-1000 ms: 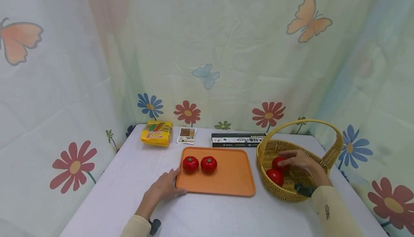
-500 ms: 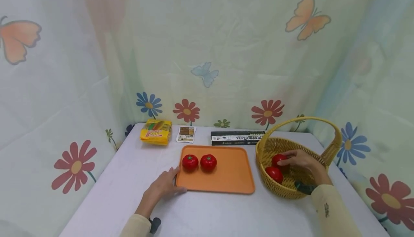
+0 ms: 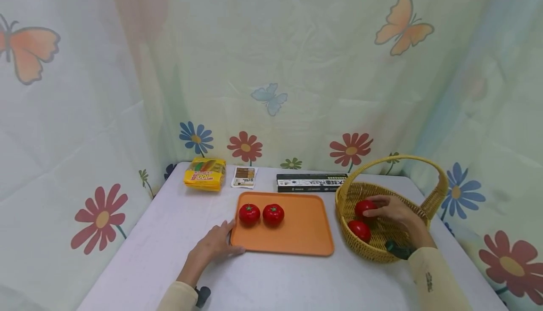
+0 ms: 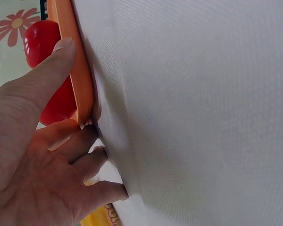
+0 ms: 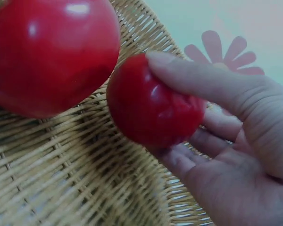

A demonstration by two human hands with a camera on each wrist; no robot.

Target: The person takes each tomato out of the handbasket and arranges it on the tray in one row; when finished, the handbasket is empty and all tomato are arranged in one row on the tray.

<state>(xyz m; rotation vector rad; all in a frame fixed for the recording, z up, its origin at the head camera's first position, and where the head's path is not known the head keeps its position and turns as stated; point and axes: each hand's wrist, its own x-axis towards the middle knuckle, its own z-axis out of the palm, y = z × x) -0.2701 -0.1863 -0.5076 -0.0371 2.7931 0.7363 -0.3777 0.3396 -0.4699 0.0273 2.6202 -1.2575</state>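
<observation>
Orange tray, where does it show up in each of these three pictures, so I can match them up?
Head: the orange tray is in the lower middle.
Left wrist: upper left, partly visible, its edge running down from the picture's top.
Right wrist: not in it.
Shared landmark: the left hand at the tray's corner, in head and left wrist views only.

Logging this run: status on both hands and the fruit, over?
Right hand gripping red fruit inside basket. Left hand touching tray corner. Two tomatoes on tray. Basket handle possible snag.
</observation>
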